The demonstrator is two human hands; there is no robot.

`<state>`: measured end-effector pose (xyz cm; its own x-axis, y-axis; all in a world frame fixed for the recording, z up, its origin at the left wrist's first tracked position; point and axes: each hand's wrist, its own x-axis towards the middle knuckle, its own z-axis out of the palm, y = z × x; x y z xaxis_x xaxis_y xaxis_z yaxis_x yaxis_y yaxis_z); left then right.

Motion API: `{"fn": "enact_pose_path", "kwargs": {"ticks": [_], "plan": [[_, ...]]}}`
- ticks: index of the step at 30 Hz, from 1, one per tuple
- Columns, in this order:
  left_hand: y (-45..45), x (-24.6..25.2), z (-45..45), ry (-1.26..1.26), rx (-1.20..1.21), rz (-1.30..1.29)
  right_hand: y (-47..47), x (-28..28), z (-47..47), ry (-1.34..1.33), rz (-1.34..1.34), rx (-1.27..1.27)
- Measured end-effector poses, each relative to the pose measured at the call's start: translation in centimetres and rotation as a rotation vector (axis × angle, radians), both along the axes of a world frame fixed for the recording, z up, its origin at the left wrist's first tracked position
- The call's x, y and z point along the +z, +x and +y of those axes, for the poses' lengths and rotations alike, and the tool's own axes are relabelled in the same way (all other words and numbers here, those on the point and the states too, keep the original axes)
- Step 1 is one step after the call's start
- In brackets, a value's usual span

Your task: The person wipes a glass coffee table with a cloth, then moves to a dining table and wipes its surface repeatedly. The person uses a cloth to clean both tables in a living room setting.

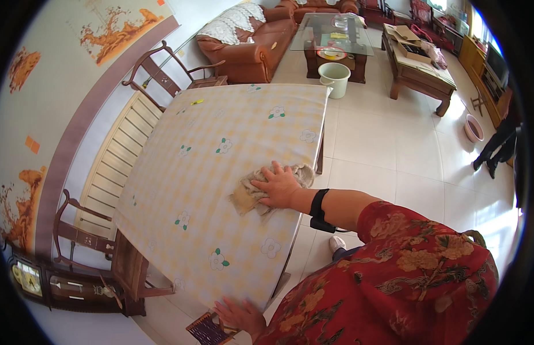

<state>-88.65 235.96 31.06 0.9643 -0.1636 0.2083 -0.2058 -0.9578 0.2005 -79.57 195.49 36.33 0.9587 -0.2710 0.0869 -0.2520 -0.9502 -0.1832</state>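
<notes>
My right hand (279,186) presses palm-down on a crumpled greyish-beige cloth (303,174), its fingers spread over the folds. The cloth lies near the right edge of a table covered with a yellow-and-white checked tablecloth (198,172) printed with white flowers and green leaves. At the table's near corner, my left hand (241,318) rests with fingers apart and nothing in it; it looks slightly blurred. A small yellow object (197,102), too small to name surely, lies by the table's far left corner.
Wooden armchairs (83,239) stand along the left side, one near a pendulum clock (77,284). Beyond the table are a pale green bucket (335,79), a glass coffee table (301,36) and a brown leather sofa (267,47). A person's legs (497,142) show at right, near a pink basin (474,128).
</notes>
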Motion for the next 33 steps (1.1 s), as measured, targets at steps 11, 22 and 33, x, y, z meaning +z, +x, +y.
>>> {"fn": "enact_pose_path", "kwargs": {"ticks": [11,22,33], "plan": [[0.6,-2.0,0.3,0.169,-0.023,-0.221,-0.2,-0.6,-0.3,0.036,-0.087,0.030],[0.9,-1.4,0.1,0.085,-0.122,-0.289,-0.3,-0.9,-0.7,0.047,-0.133,0.070],[0.6,0.0,-0.6,0.204,-0.076,-0.200,-0.4,-0.9,-0.9,0.071,-0.141,0.090]]}}
